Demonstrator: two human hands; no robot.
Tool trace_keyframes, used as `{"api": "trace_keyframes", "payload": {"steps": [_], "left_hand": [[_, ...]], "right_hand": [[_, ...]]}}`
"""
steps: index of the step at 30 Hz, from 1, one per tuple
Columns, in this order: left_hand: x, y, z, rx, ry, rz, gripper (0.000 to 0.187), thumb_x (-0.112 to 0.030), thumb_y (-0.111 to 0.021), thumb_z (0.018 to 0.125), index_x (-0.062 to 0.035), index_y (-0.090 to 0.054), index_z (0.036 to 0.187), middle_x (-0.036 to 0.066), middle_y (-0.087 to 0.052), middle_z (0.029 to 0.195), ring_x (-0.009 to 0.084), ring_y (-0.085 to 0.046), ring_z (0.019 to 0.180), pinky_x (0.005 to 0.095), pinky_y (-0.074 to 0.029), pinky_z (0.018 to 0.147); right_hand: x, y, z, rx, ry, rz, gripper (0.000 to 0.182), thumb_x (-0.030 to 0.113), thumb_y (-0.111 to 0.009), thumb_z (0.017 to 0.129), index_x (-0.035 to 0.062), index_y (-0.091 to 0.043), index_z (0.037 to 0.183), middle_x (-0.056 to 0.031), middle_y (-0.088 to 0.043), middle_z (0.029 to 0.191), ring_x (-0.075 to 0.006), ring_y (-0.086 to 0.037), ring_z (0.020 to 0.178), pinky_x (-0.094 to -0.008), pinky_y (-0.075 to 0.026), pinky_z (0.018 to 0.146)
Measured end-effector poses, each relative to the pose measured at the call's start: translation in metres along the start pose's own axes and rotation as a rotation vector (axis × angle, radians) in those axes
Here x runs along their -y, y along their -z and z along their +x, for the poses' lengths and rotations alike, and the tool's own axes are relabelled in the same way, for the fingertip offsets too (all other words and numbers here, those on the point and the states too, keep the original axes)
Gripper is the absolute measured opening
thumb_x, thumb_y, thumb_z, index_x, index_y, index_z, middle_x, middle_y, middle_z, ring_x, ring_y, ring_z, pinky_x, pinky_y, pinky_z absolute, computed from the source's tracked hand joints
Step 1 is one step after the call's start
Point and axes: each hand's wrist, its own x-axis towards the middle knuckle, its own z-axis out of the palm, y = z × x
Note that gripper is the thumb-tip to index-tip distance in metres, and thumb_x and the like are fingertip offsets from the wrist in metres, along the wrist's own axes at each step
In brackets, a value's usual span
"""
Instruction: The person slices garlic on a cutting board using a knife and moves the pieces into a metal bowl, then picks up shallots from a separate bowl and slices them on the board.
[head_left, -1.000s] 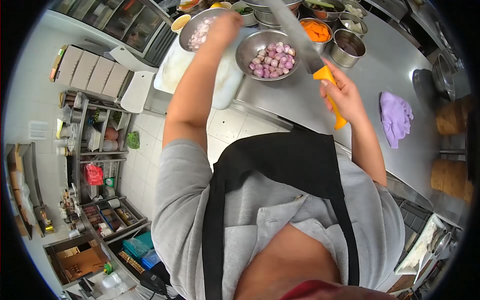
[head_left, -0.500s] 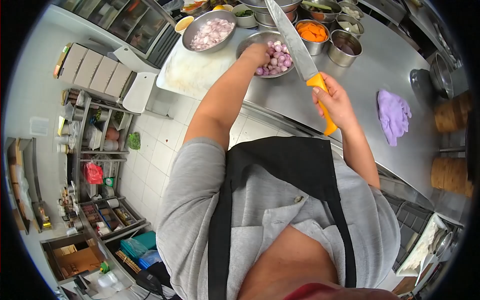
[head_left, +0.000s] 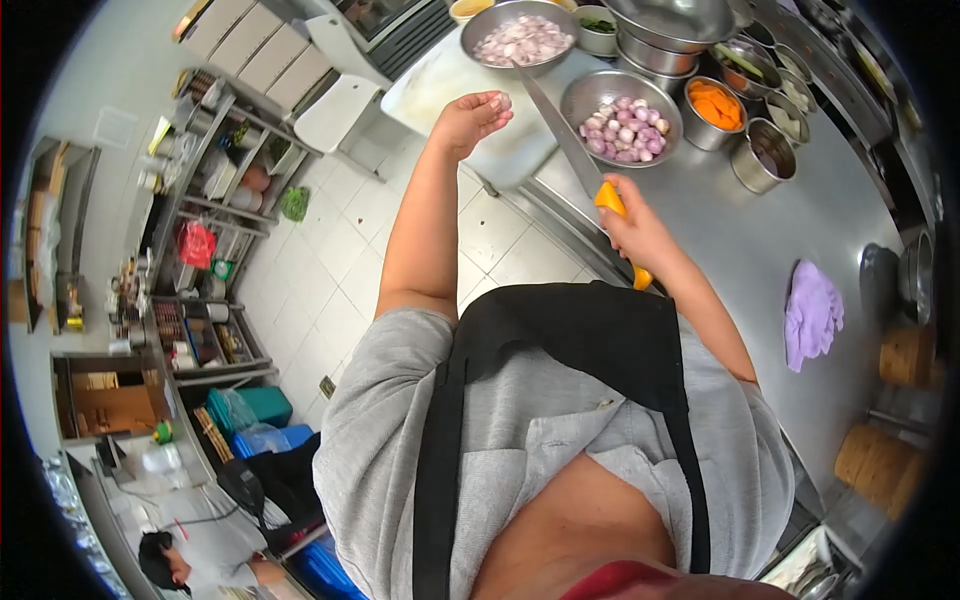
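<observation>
My left hand (head_left: 472,124) is raised over the edge of the white cutting board (head_left: 425,98), its fingertips closed on a small peeled shallot (head_left: 503,102). My right hand (head_left: 640,232) grips the yellow-orange handle of a large chef's knife (head_left: 561,135). The blade slants up and left, its tip by a metal bowl (head_left: 474,50) of sliced shallots (head_left: 524,40). Beside the blade, a second metal bowl (head_left: 672,100) holds whole peeled shallots (head_left: 628,128).
Metal pots of orange carrot slices (head_left: 715,104) and other cut vegetables stand at the back right. A large empty-looking metal bowl (head_left: 672,22) tops a stack. A purple cloth (head_left: 812,312) lies on the steel table (head_left: 735,235). Another person (head_left: 205,535) is at lower left.
My left hand has come out of the shallot bowl with a shallot and moved left over the board. The knife has swung lower and left. The camera view has shifted.
</observation>
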Motion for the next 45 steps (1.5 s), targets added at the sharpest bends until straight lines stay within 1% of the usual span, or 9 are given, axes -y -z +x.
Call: {"api": "trace_keyframes", "payload": {"steps": [2, 3, 4, 6, 9, 13, 16, 33, 45], "left_hand": [[0.008, 0.012, -0.005, -0.190, 0.120, 0.247, 0.031, -0.010, -0.064, 0.086, 0.0052, -0.055, 0.111, 0.010, -0.064, 0.097, 0.0172, -0.063, 0.087, 0.0260, -0.053, 0.079], [0.013, 0.017, -0.006, -0.205, 0.124, 0.243, 0.031, -0.010, -0.064, 0.086, 0.0052, -0.055, 0.111, 0.010, -0.064, 0.097, 0.0172, -0.063, 0.087, 0.0260, -0.053, 0.079], [0.018, 0.020, -0.003, -0.289, 0.153, 0.441, 0.029, -0.011, -0.067, 0.084, 0.0049, -0.057, 0.107, 0.010, -0.065, 0.092, 0.0159, -0.063, 0.081, 0.0250, -0.053, 0.076], [0.028, 0.022, 0.000, -0.375, 0.190, 0.634, 0.028, -0.013, -0.069, 0.082, 0.0045, -0.059, 0.102, 0.010, -0.066, 0.088, 0.0145, -0.063, 0.076, 0.0241, -0.054, 0.072], [0.036, 0.027, 0.008, -0.462, 0.190, 0.591, 0.025, -0.013, -0.071, 0.081, 0.0049, -0.061, 0.094, 0.011, -0.066, 0.083, 0.0154, -0.064, 0.071, 0.0243, -0.055, 0.068], [0.034, 0.037, 0.015, -0.359, 0.271, 0.322, 0.020, -0.008, -0.066, 0.083, 0.0080, -0.061, 0.093, 0.013, -0.066, 0.087, 0.0187, -0.065, 0.075, 0.0266, -0.057, 0.070], [0.038, 0.038, 0.017, -0.360, 0.279, 0.209, 0.017, -0.006, -0.064, 0.085, 0.0094, -0.061, 0.091, 0.014, -0.066, 0.084, 0.0198, -0.065, 0.073, 0.0268, -0.057, 0.067], [0.033, 0.031, 0.015, -0.346, 0.270, 0.290, 0.021, -0.010, -0.064, 0.086, 0.0086, -0.059, 0.094, 0.014, -0.066, 0.088, 0.0203, -0.066, 0.075, 0.0283, -0.058, 0.069], [0.051, 0.037, 0.019, -0.370, 0.238, 0.352, 0.017, -0.009, -0.062, 0.087, 0.0065, -0.058, 0.091, 0.013, -0.064, 0.088, 0.0185, -0.064, 0.073, 0.0262, -0.057, 0.068]], "right_hand": [[-0.004, -0.012, 0.014, 0.031, 0.071, -0.163, 0.051, 0.015, -0.049, 0.092, 0.0171, -0.032, 0.140, -0.0010, -0.050, 0.073, -0.0056, -0.044, 0.053, -0.0223, -0.039, 0.044], [-0.018, -0.016, 0.027, 0.019, 0.215, -0.278, 0.053, 0.018, -0.047, 0.092, 0.0205, -0.031, 0.142, -0.0086, -0.060, 0.081, -0.0165, -0.057, 0.060, -0.0299, -0.047, 0.054], [-0.030, -0.021, 0.037, 0.032, 0.212, -0.278, 0.053, 0.018, -0.047, 0.092, 0.0205, -0.031, 0.142, -0.0086, -0.060, 0.081, -0.0165, -0.057, 0.060, -0.0299, -0.047, 0.054], [-0.034, -0.028, 0.048, 0.006, 0.413, -0.529, 0.051, 0.018, -0.046, 0.092, 0.0190, -0.032, 0.142, -0.0221, -0.063, 0.100, -0.0338, -0.064, 0.082, -0.0377, -0.049, 0.074], [-0.024, -0.033, 0.054, 0.128, 0.194, -0.668, 0.054, 0.018, -0.044, 0.091, 0.0198, -0.030, 0.143, -0.0256, -0.062, 0.086, -0.0376, -0.061, 0.076, -0.0442, -0.047, 0.073], [-0.021, -0.033, 0.056, 0.125, 0.170, -0.690, 0.054, 0.018, -0.044, 0.091, 0.0211, -0.030, 0.143, -0.0257, -0.062, 0.080, -0.0381, -0.061, 0.075, -0.0451, -0.047, 0.072], [-0.010, -0.032, 0.052, 0.158, 0.102, -0.658, 0.053, 0.016, -0.046, 0.091, 0.0169, -0.032, 0.141, -0.0287, -0.059, 0.104, -0.0405, -0.059, 0.094, -0.0407, -0.046, 0.084], [-0.003, -0.056, 0.072, 0.097, 0.146, -0.817, 0.058, 0.012, -0.047, 0.088, 0.0179, -0.028, 0.143, -0.0262, -0.059, 0.075, -0.0399, -0.058, 0.067, -0.0461, -0.046, 0.066], [0.001, -0.056, 0.050, 0.097, 0.129, -0.832, 0.058, 0.012, -0.045, 0.089, 0.0188, -0.027, 0.144, -0.0246, -0.059, 0.075, -0.0386, -0.059, 0.066, -0.0456, -0.045, 0.065]]}}
